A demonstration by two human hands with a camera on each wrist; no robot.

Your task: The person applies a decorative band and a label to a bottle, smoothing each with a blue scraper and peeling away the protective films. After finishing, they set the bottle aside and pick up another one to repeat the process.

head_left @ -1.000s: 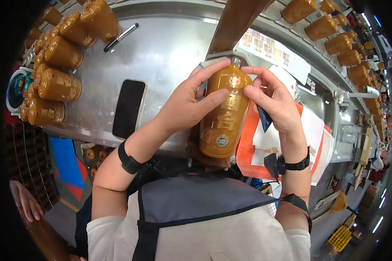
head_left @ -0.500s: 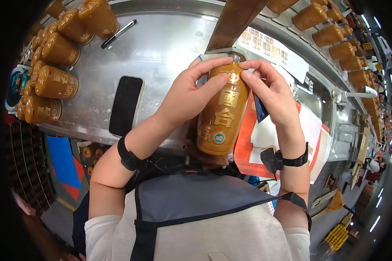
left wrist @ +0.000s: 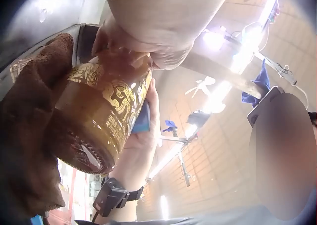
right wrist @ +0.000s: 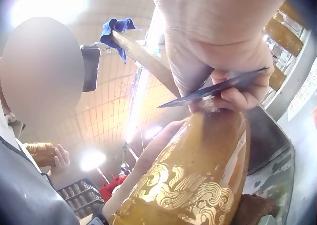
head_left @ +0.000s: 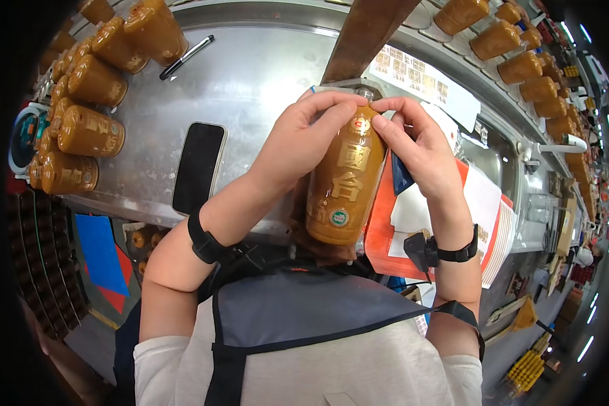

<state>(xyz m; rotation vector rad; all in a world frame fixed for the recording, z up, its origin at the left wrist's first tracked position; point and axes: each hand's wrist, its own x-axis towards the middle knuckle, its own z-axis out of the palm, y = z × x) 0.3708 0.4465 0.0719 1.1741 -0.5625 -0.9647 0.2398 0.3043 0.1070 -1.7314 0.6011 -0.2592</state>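
Note:
An amber bottle with gold characters lies tilted on a brown cloth, its neck away from the body. The left hand grips its shoulder, thumb and forefinger close together by the neck. Across from it, the right hand touches the other side of the shoulder with its thumb. Curled right fingers hold a flat, pointed dark-blue tool, which crosses above the bottle top in the right wrist view. The left wrist view shows the bottle's base; the left fingertips are partly hidden there.
A phone and a pen lie on the metal table at left, near clustered amber bottles. Red-and-white papers lie at right, sticker sheets beyond. Another person's hand shows in the right wrist view.
The left thumb has slid up from the bottle's front to beside the forefinger near the neck. The right thumb has shifted slightly up the shoulder.

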